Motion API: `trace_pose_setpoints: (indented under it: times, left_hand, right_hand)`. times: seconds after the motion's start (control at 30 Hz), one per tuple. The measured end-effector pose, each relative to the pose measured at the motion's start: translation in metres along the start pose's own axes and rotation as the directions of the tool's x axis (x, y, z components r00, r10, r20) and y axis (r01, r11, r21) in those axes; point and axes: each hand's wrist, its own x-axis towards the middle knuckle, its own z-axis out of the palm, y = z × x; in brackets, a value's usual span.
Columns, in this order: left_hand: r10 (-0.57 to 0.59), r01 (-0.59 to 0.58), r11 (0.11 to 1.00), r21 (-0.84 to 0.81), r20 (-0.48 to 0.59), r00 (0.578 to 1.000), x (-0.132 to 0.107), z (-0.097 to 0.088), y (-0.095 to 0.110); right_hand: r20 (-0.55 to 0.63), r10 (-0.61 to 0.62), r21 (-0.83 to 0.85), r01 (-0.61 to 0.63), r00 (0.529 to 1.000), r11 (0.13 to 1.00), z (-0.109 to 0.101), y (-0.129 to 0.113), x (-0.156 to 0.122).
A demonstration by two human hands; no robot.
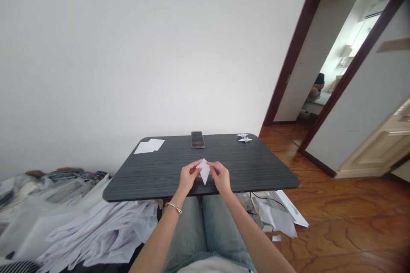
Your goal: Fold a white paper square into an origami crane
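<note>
1. We see the left hand (pixel 188 177) and the right hand (pixel 221 177) both pinching one small folded white paper (pixel 203 170). Neither hand is open. The fingers of each hand press on the top part of the paper, one hand on each side.
2. The folded white paper is shaped like a long diamond, and its sharp tip points down. It sits between the two hands, over the near part of the table.
3. A thin silver bracelet (pixel 174 207) goes around the left wrist. Under the hands we see blue jeans (pixel 188 230) on the person's legs.
4. The table (pixel 253 170) is dark gray with thin lines, and its corners are round. Near the far edge stands a dark phone (pixel 197 139). We can't read any words on it because it is too small.
5. Two little paper birds (pixel 245 139) sit at the far right corner of the table. Two flat white sheets (pixel 149 146) lie at the far left corner. We can't read any writing on them.
6. Down on the left is a big white pile of cloth or paper (pixel 96 230). On the right, more white paper (pixel 278 217) and a black cord (pixel 265 200) lie by the wood floor (pixel 336 217).
7. Through a doorway (pixel 352 51) on the right, a person (pixel 315 89) sits in the next room.
</note>
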Motion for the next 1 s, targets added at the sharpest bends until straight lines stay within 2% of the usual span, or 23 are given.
trace_pose_setpoints:
  times: [0.1, 0.3, 0.73, 1.0]
  left_hand:
    - [0.0, 0.0, 1.0, 0.008, 0.001, 1.0, 0.0, 0.0, 0.001]
    - [0.01, -0.011, 0.999, 0.042, 0.021, 1.0, -0.001, 0.001, 0.003]
    - [-0.029, 0.017, 0.997, 0.069, 0.173, 0.984, -0.001, 0.003, 0.013]
    - [-0.035, 0.023, 0.997, 0.069, 0.188, 0.982, 0.0, 0.001, 0.012]
  right_hand:
    - [0.026, 0.08, 0.05, -0.082, 0.996, 0.995, 0.0, 0.003, 0.004]
    - [0.146, 0.099, 0.087, -0.112, 0.984, 0.99, -0.002, 0.005, 0.009]
    - [0.191, 0.089, 0.179, -0.124, 0.978, 0.976, -0.004, 0.005, 0.01]
    - [0.192, 0.093, 0.244, -0.139, 0.977, 0.96, -0.005, -0.001, 0.007]
